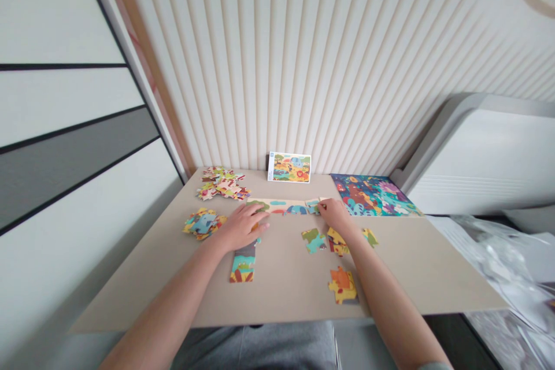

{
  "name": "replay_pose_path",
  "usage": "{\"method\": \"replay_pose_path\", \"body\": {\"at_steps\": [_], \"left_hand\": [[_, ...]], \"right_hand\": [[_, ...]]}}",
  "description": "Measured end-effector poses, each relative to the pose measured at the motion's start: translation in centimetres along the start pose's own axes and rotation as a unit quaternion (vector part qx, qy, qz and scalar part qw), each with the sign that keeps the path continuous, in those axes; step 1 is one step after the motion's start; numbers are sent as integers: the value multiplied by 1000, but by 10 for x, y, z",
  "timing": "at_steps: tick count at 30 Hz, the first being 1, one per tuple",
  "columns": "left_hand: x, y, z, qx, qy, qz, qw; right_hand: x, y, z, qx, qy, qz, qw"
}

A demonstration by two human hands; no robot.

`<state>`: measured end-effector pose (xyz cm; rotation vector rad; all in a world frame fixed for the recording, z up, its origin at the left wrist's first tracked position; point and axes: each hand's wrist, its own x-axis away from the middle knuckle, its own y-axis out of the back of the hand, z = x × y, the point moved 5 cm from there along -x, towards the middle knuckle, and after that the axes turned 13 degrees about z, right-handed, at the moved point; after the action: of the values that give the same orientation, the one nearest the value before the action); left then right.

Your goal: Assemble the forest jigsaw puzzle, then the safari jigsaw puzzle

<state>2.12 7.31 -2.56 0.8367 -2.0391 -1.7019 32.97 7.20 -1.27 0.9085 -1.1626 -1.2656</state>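
My left hand (pixel 243 226) lies flat with fingers spread over the upper left part of a joined puzzle. Below it, the puzzle's left column (pixel 243 269) shows a crocodile in water. A joined top row (pixel 277 206) runs right from my left fingertips and includes a blue elephant. At its right end my right hand (pixel 336 214) is closed on a puzzle piece (pixel 313 206); whether that piece is locked in cannot be made out. Near my right forearm lie a green and turquoise piece (pixel 314 240), yellow pieces (pixel 336 243) and an orange and yellow joined group (pixel 342 285).
A picture card (pixel 289 167) stands against the ribbed wall. Two piles of pieces, one reddish (pixel 222 183) and one blue and yellow (pixel 202 223), lie at left. A finished dark puzzle (pixel 377 195) lies at back right. Clear plastic bags (pixel 498 254) sit beyond the table's right edge.
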Motion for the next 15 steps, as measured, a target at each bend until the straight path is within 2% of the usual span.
{"method": "replay_pose_path", "body": {"at_steps": [6,10,15], "left_hand": [[0,0,19,-30,53,-43,997],[1,-6,27,-38,68,-42,996],[1,-6,25,-55,69,-38,995]], "right_hand": [[0,-5,2,8,-6,-7,1000],[-1,-6,3,9,-10,-8,1000],[2,-1,3,20,-28,-25,999]]}}
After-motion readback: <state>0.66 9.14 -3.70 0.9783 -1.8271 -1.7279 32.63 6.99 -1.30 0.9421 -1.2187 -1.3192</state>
